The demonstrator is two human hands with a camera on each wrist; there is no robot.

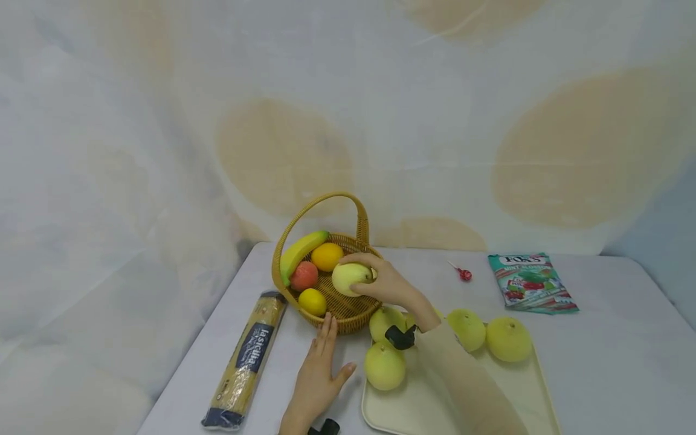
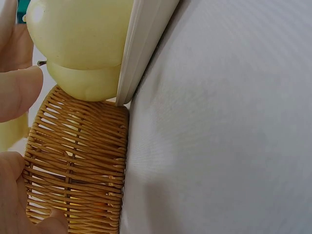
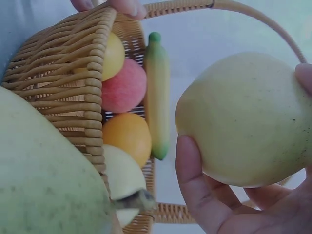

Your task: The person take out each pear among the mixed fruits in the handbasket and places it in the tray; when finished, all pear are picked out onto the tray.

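Note:
My right hand (image 1: 383, 281) grips a pale yellow-green pear (image 1: 347, 279) over the wicker basket (image 1: 356, 325); the right wrist view shows fingers and thumb curled round this pear (image 3: 243, 117). Inside the basket lie a banana (image 1: 299, 254), an orange (image 1: 327, 257), a reddish peach (image 1: 304, 275) and a lemon (image 1: 312, 301). Another pale pear (image 3: 122, 170) shows in the basket in the right wrist view, mostly hidden in the head view. My left hand (image 1: 315, 380) lies at the basket's near side, its fingers extended with their tips at the rim and the thumb spread.
Right of the basket, a cream tray (image 1: 415, 408) bears several pears (image 1: 385, 365), partly hidden by my right sleeve (image 1: 462, 380). A spaghetti pack (image 1: 247, 359) lies on the left. Farther back are a red lollipop (image 1: 464, 274) and a green candy bag (image 1: 533, 284).

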